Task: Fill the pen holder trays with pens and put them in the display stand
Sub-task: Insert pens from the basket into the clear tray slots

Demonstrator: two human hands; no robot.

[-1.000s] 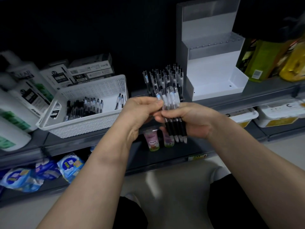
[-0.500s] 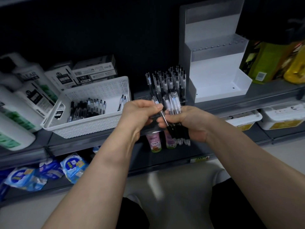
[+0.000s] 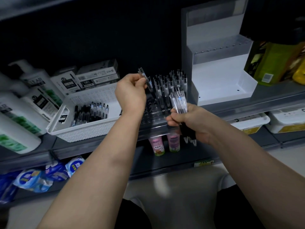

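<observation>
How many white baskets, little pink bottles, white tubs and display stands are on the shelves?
white basket: 1
little pink bottles: 2
white tubs: 2
display stand: 1
Total: 6

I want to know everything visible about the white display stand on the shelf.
The display stand is white, plastic by its look, with grey side walls. It has two steps: an upper ledge with a row of small dots, and a lower floor with a low front lip. It stands upright on the grey shelf, right of the pen tray. No pens are in it.
</observation>
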